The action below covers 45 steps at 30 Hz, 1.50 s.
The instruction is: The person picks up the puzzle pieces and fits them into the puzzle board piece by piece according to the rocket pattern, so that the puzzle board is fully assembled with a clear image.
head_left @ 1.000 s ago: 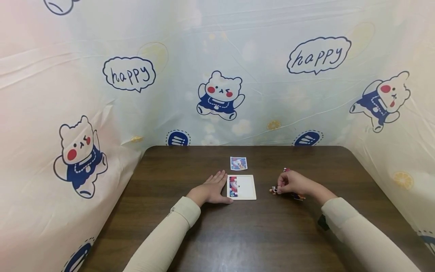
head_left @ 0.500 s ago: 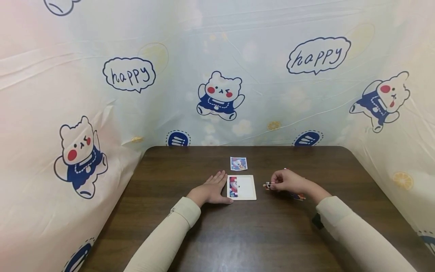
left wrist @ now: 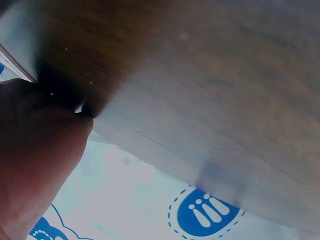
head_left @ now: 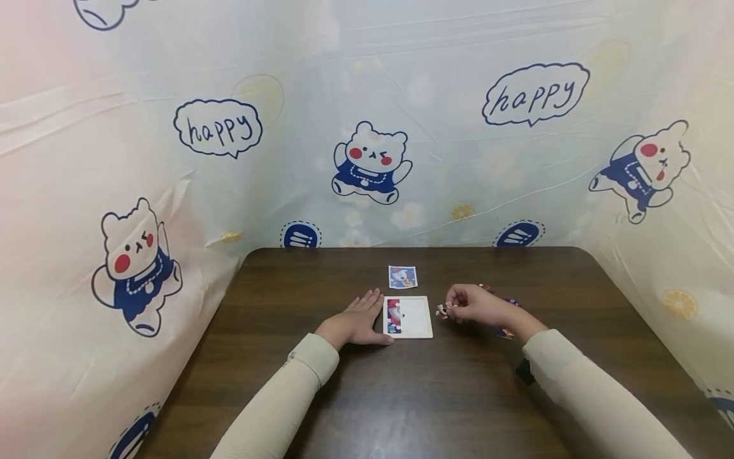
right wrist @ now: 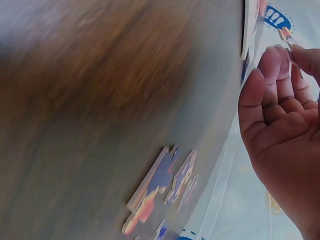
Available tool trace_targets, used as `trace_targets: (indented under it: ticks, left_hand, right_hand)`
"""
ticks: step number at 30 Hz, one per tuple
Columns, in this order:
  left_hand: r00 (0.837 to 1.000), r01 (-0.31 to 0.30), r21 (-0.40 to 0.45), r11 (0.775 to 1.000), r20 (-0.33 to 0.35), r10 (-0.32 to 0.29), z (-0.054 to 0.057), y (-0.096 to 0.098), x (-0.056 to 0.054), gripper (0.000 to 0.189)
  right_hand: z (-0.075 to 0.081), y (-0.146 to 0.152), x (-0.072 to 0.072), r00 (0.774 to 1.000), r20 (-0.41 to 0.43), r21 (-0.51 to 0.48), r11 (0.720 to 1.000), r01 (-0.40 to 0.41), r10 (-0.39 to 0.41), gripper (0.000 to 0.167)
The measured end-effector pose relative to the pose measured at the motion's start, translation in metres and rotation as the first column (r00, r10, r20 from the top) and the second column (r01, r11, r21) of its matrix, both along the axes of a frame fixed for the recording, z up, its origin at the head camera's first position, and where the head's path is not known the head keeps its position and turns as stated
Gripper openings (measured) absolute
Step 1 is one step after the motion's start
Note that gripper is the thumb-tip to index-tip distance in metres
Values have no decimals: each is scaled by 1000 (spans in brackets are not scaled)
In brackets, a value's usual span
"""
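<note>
One piece (head_left: 442, 310) partly behind fingers (head_left: 457, 294)

Dark brown table (head_left: 378, 401) amid pale cloth walls (head_left: 309, 57) with bears (head_left: 371, 167) and "happy" bubbles (head_left: 218, 127).

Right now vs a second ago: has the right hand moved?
Yes. In the head view the right hand, pinching a jigsaw piece, has moved left, closer to the puzzle tray, which stayed put.

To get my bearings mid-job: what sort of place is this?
Probably a small screened-off tabletop workspace, perhaps set up for recording: a brown table, bear-printed fabric hanging behind it and along both sides, and a puzzle frame lying on the tabletop.
</note>
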<state>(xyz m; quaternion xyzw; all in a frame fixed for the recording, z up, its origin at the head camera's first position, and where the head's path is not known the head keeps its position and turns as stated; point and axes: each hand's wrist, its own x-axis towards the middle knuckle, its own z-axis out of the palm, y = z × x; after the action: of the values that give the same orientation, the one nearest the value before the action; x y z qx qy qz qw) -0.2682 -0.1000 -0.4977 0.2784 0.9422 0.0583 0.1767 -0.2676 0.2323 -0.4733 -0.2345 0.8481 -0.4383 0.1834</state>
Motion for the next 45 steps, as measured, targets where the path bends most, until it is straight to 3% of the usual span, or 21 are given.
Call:
trace_targets:
  ticks: [31, 38, 45]
  left_hand:
    - [1000, -12, 11, 1000, 23, 11, 4, 1, 1, 113]
    - [998, -27, 53, 998, 49, 24, -3, -1, -4, 119]
    - [1000, -9, -8, 1000, 16, 9, -14, -1, -9, 118]
  right_hand:
    - [-13, -53, -23, 996, -32, -3, 997, 83, -83, 13]
    - [-11, -67, -27, 996, -31, 29, 996, 87, -86, 12]
    - [-15, -78, -31, 998, -54, 98, 995, 31, -26, 10]
